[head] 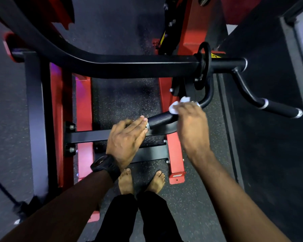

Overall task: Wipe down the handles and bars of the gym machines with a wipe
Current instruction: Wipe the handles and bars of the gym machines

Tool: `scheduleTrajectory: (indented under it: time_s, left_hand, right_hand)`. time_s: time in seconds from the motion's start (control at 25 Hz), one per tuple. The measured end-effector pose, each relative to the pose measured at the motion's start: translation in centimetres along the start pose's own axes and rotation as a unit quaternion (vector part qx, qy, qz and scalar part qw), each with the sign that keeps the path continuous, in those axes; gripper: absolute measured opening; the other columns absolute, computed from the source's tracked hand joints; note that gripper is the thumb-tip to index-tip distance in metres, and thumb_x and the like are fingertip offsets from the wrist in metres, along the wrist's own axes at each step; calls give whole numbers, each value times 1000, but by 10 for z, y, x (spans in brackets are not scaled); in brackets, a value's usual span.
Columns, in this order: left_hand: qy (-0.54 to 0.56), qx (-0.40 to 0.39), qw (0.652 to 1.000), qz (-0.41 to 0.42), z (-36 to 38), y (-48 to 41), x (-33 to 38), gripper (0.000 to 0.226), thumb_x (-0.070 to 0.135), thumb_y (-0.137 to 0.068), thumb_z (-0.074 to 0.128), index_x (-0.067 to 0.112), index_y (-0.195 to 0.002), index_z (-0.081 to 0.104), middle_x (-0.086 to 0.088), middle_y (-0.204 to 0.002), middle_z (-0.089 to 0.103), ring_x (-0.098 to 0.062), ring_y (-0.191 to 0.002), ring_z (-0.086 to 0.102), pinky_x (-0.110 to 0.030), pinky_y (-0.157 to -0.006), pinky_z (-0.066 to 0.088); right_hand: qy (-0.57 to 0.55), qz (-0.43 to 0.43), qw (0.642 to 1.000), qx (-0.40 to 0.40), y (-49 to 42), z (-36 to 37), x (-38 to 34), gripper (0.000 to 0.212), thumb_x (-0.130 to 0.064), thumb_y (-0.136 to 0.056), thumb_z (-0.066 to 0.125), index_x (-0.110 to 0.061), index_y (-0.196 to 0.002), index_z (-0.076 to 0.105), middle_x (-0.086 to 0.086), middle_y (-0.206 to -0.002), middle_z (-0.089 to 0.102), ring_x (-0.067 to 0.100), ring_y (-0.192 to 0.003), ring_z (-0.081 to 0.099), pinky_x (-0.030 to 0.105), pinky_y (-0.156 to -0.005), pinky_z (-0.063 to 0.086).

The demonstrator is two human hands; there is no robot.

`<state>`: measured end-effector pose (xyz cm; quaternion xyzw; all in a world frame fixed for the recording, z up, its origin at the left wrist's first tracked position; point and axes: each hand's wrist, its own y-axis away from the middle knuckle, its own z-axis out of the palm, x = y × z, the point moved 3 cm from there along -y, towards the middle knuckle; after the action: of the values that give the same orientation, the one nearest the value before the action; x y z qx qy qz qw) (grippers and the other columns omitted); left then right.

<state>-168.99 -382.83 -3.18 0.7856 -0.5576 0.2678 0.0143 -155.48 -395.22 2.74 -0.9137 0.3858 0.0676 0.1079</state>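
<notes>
- Dark speckled rubber flooring lies under a red and black steel machine frame.
- The right hand is curled over a crumpled white wipe, pressing it onto the curved black padded handle near its bend.
- The left hand lays straight fingers against the handle's end, steadying it and gripping nothing.
- Best, I judge, to wrap the wipe fully round the handle and drag it toward the free end, twisting so the underside is covered too.

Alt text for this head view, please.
The right hand holds a white wipe on a gym machine's curved black handle, while the left hand touches the handle's end with straight fingers. Bare feet stand on the speckled floor.
</notes>
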Motion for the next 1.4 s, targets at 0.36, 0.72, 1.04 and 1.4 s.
scheduleTrajectory:
  time_s: [0.36, 0.72, 1.04, 1.4]
  left_hand:
    - [-11, -12, 1000, 0, 2, 1, 0, 38, 34, -98, 49, 17, -128, 64, 2, -128, 65, -22, -106, 53, -37, -82, 50]
    - [-13, 7, 1000, -6, 2, 2, 3, 38, 35, -98, 47, 16, -126, 66, 2, -126, 66, -22, -102, 56, -37, -79, 51]
    - [-13, 10, 1000, -11, 4, 3, 2, 38, 34, -99, 47, 17, -127, 65, 4, -127, 65, -23, -101, 57, -36, -79, 51]
    - [-10, 4, 1000, -8, 3, 3, 0, 38, 34, -98, 47, 18, -127, 65, 3, -127, 65, -25, -101, 59, -38, -78, 53]
  right_hand:
    - [-617, 529, 529, 245, 29, 38, -29, 20, 2, -97, 48, -18, -93, 51, 0, -77, 59, 5, -66, 53, 14, -63, 44]
    - [-721, 510, 425, 196, 29, 38, -32, 16, 0, -101, 41, -10, -111, 48, 7, -96, 62, 13, -85, 62, 28, -87, 55]
    - [-727, 514, 385, 243, 23, 43, -33, 14, -2, -102, 39, -9, -107, 50, 8, -94, 58, 12, -82, 58, 30, -90, 54]
    - [-735, 527, 349, 244, 30, 50, -53, 14, -2, -102, 41, -14, -101, 47, 5, -89, 55, 9, -77, 55, 21, -79, 52]
